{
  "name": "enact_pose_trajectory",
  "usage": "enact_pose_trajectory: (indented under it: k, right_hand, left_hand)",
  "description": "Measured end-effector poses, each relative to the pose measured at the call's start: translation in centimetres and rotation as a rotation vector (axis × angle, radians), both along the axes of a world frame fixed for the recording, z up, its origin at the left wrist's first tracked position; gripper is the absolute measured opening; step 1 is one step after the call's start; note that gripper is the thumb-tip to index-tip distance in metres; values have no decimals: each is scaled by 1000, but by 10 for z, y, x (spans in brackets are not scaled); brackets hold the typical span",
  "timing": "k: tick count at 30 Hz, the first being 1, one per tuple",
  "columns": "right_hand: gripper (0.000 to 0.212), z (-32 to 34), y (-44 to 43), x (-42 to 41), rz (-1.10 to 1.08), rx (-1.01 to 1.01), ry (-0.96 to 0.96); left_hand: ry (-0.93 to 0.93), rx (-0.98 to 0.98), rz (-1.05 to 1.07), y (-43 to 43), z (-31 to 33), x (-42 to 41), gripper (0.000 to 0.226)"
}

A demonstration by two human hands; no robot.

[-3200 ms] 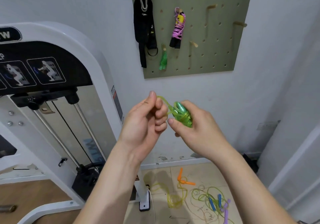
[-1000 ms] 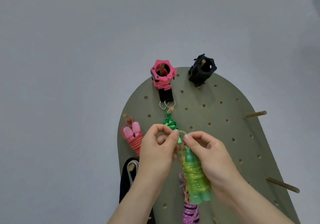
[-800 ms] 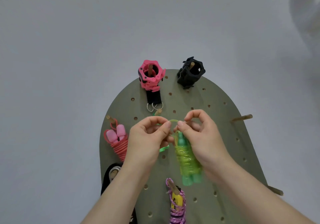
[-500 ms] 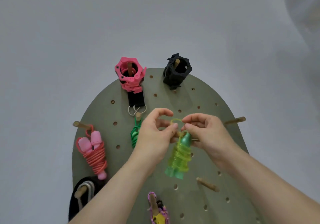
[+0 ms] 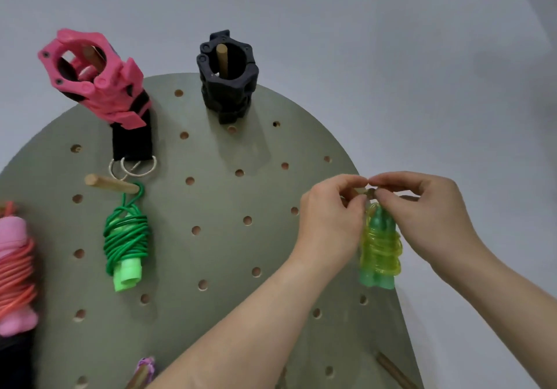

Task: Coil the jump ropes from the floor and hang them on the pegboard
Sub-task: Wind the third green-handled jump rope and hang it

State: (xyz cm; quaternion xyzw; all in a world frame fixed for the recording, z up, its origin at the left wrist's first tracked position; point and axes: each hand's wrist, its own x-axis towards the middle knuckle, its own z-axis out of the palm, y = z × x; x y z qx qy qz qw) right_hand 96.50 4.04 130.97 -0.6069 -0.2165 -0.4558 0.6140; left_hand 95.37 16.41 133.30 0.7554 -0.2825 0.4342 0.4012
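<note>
— Where is the yellow-green jump rope?
— It is wound into a tight bundle round its handles. It hangs upright against the right side of the pegboard, directly beneath the fingertips of both hands.
— And the fingers?
— The left hand and the right hand meet tip to tip just above the bundle. Each pinches thumb against forefinger on the top of the rope's loop, right at a wooden peg, with the other fingers curled. The bundle hangs between the two palms.
— Is the loop over the peg?
— I cannot tell, because the fingertips hide it.
— Anything nearby?
— A green jump rope hangs coiled from another peg, well to the left. A pink collar and a black collar sit on pegs at the top
</note>
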Motion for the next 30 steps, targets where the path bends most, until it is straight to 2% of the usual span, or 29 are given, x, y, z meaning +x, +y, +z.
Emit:
enact_pose_trajectory:
  k: [4,7,12,15,17,19,22,25,27,30]
  right_hand:
    - [23,0,-10,18,-23,4,-23]
    - [23,-5,-8,31,123,-42,13]
    - [31,-5,-8,41,453,-37,116]
    - [29,-5,-14,48,523,-80,187]
    - [26,-7,-14,51,585,-138,208]
    - [28,-10,-10,56,522,-216,188]
    - [33,-11,-1,64,298,-244,176]
    - [28,-12,10,74,153,-227,172]
    - [22,-12,15,80,53,-297,154]
    - [27,-11,15,87,2,-393,148]
  left_hand:
    - [-18,1,12,-9,-2,17,17]
    - [-23,89,30,-1,0,23,17]
    - [125,129,-90,11,8,28,24]
    - [229,68,-228,19,5,35,29]
    - [206,52,-160,19,5,40,27]
    - [137,86,-9,17,8,47,23]
    - [25,240,205,16,13,56,20]
    - [-44,382,373,19,15,66,18]
    - [-97,480,445,22,16,70,17]
    - [-167,662,603,24,18,71,18]
